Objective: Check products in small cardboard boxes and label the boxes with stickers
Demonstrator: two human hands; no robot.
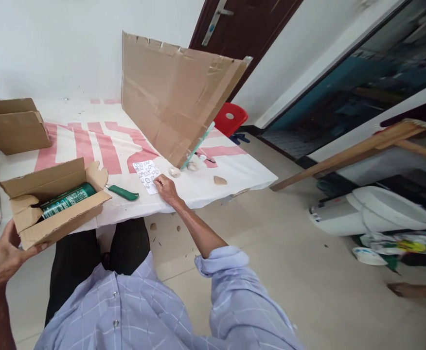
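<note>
Domestic room used as makeshift packing area, indicated by tiled floor point(278, 253), brown door point(249, 24) at 12 o'clock, cloth-covered table point(235, 165), cardboard boxes point(12, 124) at 10 o'clock

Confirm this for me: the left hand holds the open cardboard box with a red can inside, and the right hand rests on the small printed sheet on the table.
One detail is wrong. In the head view, the can inside the open cardboard box is green, not red. The left hand does hold that box, and the right hand does rest on the small printed sheet.
</note>
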